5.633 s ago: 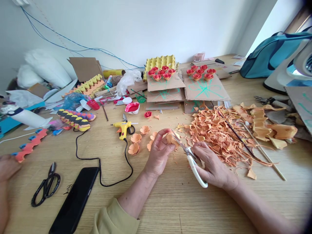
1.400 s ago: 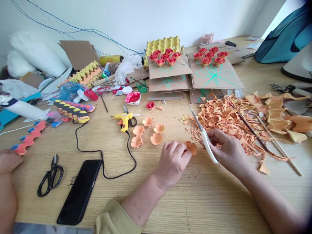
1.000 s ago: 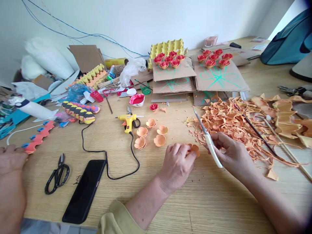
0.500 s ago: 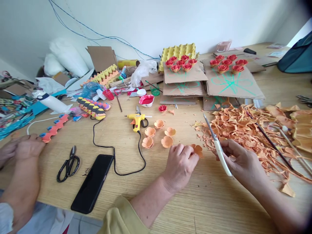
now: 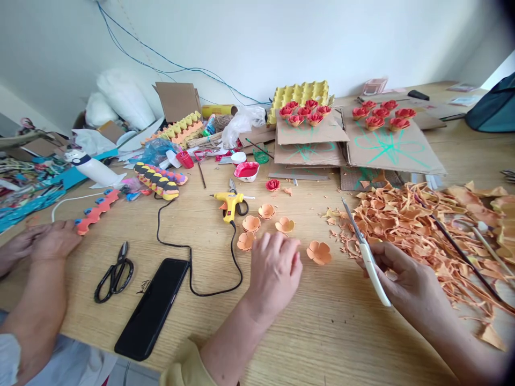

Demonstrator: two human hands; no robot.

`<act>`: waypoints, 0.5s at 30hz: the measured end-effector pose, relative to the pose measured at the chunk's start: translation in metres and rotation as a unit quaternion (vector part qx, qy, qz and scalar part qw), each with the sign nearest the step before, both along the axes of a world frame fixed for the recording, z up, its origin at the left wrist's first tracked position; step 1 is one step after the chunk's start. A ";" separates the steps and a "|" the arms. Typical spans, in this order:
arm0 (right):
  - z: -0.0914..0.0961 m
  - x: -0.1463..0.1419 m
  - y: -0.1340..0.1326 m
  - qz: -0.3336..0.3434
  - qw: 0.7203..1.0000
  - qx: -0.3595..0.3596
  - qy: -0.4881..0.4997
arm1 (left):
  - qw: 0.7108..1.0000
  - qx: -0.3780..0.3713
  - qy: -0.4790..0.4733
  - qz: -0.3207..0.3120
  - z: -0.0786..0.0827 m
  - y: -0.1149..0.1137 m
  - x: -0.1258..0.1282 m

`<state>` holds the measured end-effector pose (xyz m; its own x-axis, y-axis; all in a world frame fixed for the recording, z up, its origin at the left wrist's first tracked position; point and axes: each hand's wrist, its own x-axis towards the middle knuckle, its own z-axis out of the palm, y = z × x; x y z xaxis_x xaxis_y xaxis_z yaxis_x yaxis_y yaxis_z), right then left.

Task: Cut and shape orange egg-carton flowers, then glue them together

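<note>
My left hand (image 5: 276, 276) is low over the table with its fingers curled downward. It covers the spot where one orange flower-shaped cup lay, and whatever is under its fingers is hidden. To its right an orange five-petalled cup (image 5: 319, 252) lies loose on the wood. Beyond the hand are more such cups (image 5: 266, 211), some apparently stacked. My right hand (image 5: 402, 276) holds white-handled scissors (image 5: 368, 260) upright at a slant, blades pointing away, beside the pile of orange scraps (image 5: 402, 225).
A yellow glue gun (image 5: 228, 205), a phone (image 5: 152, 308) and black scissors (image 5: 115, 273) lie left. Red flowers stand on cardboard sheets (image 5: 390, 147) at the back. A red paint dish (image 5: 247, 171) sits mid-table. Another person's hands (image 5: 56, 240) rest at far left, by a red-orange strip (image 5: 98, 212).
My left hand has left the five-petalled cup on the table and moved left over another cup. The right hand still holds the scissors. The view has shifted slightly.
</note>
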<state>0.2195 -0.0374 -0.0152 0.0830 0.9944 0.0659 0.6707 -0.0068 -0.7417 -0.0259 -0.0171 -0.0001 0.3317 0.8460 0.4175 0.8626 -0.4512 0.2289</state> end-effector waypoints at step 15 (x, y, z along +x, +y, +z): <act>0.005 -0.002 -0.001 0.009 1.000 0.013 -0.009 | 0.989 -0.070 0.091 0.098 -0.004 0.009 -0.019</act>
<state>0.2170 -0.0384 -0.0099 0.0629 0.9936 0.0938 0.6841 0.0255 -0.7290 -0.0444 -0.0080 -0.0041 0.2142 0.9466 0.2411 0.9629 -0.2461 0.1106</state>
